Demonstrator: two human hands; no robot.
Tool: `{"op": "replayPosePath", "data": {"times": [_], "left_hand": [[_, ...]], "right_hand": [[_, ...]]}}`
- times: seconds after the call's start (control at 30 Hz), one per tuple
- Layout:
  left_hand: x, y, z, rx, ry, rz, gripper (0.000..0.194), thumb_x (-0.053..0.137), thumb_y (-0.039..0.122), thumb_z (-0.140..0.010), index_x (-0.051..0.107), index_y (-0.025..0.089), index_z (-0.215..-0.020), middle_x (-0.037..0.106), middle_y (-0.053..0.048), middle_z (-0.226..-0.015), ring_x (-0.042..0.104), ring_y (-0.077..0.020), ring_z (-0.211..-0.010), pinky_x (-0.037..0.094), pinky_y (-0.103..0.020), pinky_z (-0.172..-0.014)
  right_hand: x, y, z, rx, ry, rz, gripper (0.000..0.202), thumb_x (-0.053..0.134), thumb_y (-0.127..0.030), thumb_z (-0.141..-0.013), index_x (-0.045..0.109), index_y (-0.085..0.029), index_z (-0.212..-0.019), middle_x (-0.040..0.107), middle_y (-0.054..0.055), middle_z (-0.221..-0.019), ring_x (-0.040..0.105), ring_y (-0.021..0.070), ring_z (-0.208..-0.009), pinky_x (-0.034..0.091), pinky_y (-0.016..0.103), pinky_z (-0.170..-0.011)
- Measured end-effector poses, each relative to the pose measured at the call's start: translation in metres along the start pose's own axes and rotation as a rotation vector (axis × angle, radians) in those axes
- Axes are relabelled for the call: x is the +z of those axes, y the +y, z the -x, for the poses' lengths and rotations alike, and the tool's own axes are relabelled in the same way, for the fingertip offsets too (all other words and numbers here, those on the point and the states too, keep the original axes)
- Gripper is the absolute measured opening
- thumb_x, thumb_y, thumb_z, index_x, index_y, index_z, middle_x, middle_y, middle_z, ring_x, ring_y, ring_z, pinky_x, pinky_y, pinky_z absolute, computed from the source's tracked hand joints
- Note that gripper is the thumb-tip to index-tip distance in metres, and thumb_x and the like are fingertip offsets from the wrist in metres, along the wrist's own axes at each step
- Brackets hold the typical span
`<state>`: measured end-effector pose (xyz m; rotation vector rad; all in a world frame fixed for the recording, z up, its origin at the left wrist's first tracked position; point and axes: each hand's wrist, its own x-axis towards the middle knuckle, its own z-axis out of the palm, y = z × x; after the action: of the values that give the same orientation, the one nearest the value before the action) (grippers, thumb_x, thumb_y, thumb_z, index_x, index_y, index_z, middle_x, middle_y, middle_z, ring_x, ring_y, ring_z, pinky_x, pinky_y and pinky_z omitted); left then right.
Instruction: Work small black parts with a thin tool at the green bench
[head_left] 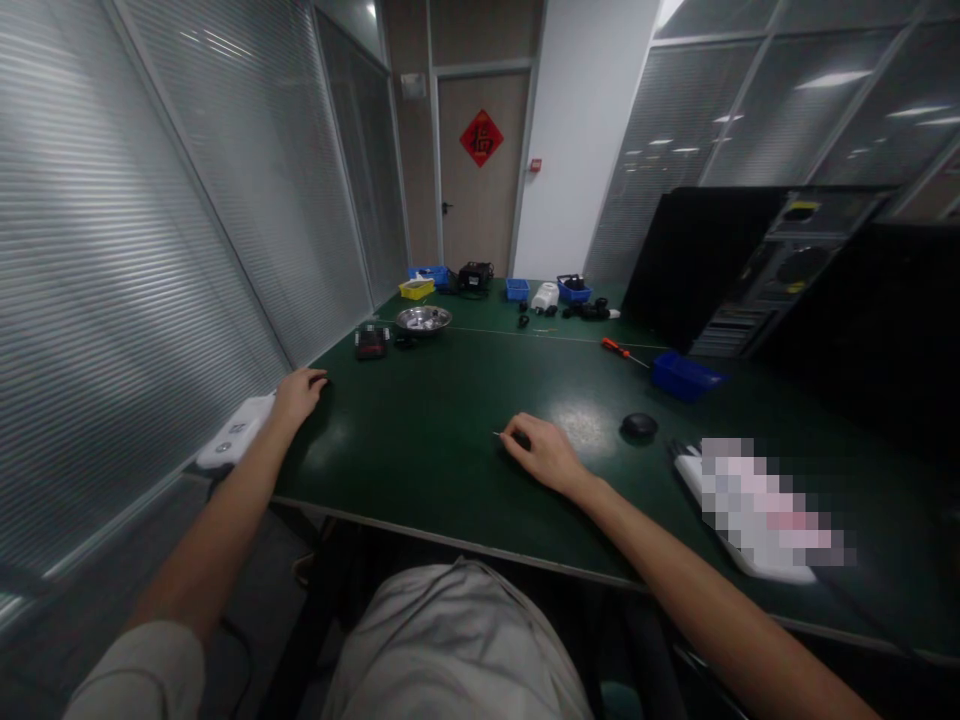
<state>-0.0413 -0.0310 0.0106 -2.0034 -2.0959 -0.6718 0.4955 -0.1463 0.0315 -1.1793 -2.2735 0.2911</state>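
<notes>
My left hand (298, 398) is at the table's left edge, beside a white box-like device (238, 432). Its thumb and fingers curl together around something small and dark that I cannot make out. Over the middle of the green table (420, 450), my right hand (541, 452) is closed in a pinch. A thin, pale tip (496, 434) sticks out from its fingertips; what it belongs to is too small to tell. To the right of that hand lies a round black object (639, 428).
A metal bowl (424, 319) with small pieces and a dark tray (371, 342) stand at far left. A red-handled screwdriver (616, 347) lies near a blue bin (684, 376). Small bins, a white bottle-like item (546, 296) and dark parts (589, 311) are at the back. A computer case (795, 265) stands right.
</notes>
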Motion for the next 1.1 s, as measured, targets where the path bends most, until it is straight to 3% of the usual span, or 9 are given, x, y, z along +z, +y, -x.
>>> {"op": "replayPosePath", "data": {"times": [0.17, 0.67, 0.83, 0.93, 1.03, 1.1], "left_hand": [[-0.006, 0.004, 0.001, 0.024, -0.017, -0.032, 0.041, 0.045, 0.032, -0.094, 0.078, 0.015, -0.111, 0.073, -0.014, -0.117, 0.064, -0.0309, -0.113, 0.048, -0.041, -0.103], [-0.015, 0.027, 0.018, 0.073, -0.052, -0.206, 0.042, 0.037, 0.028, -0.098, 0.073, 0.012, -0.113, 0.068, -0.018, -0.110, 0.062, -0.0338, -0.107, 0.049, -0.044, -0.095], [-0.017, 0.029, 0.019, 0.017, 0.016, -0.208, 0.031, 0.047, 0.028, -0.095, 0.071, 0.013, -0.105, 0.068, -0.018, -0.111, 0.061, -0.0343, -0.110, 0.048, -0.043, -0.096], [-0.019, 0.030, 0.016, -0.047, -0.004, -0.110, 0.027, 0.050, 0.027, -0.095, 0.071, 0.014, -0.106, 0.070, -0.016, -0.111, 0.064, -0.0323, -0.106, 0.049, -0.042, -0.095], [-0.022, 0.051, 0.014, -0.015, -0.096, 0.069, 0.023, 0.055, 0.029, -0.094, 0.073, 0.018, -0.103, 0.074, -0.011, -0.107, 0.067, -0.0284, -0.102, 0.050, -0.039, -0.093], [-0.021, 0.086, 0.019, 0.091, -0.179, 0.212, 0.020, 0.059, 0.031, -0.093, 0.074, 0.020, -0.100, 0.075, -0.008, -0.106, 0.068, -0.0258, -0.099, 0.051, -0.036, -0.090]], "right_hand": [[-0.002, -0.002, -0.001, 0.004, -0.011, -0.007, 0.018, 0.055, -0.037, -0.103, 0.066, -0.024, -0.096, 0.069, 0.002, -0.097, 0.063, 0.0164, -0.079, 0.045, 0.027, -0.073], [-0.001, -0.001, -0.001, -0.004, -0.009, -0.007, 0.017, 0.056, -0.036, -0.103, 0.066, -0.024, -0.095, 0.069, 0.002, -0.096, 0.064, 0.0168, -0.081, 0.045, 0.028, -0.075], [-0.001, -0.001, -0.001, -0.002, -0.015, -0.002, 0.017, 0.056, -0.036, -0.103, 0.066, -0.024, -0.096, 0.069, 0.002, -0.096, 0.063, 0.0166, -0.081, 0.045, 0.027, -0.073], [-0.001, -0.002, 0.000, -0.003, -0.016, -0.003, 0.018, 0.056, -0.036, -0.103, 0.066, -0.024, -0.096, 0.069, 0.002, -0.097, 0.063, 0.0166, -0.081, 0.045, 0.027, -0.072], [0.000, -0.003, 0.000, -0.006, -0.014, 0.011, 0.018, 0.055, -0.036, -0.103, 0.066, -0.024, -0.096, 0.069, 0.002, -0.097, 0.063, 0.0169, -0.081, 0.045, 0.028, -0.073], [0.000, -0.003, 0.000, -0.006, -0.016, 0.022, 0.018, 0.055, -0.037, -0.103, 0.066, -0.024, -0.096, 0.069, 0.002, -0.097, 0.063, 0.0169, -0.081, 0.044, 0.028, -0.072]]}}
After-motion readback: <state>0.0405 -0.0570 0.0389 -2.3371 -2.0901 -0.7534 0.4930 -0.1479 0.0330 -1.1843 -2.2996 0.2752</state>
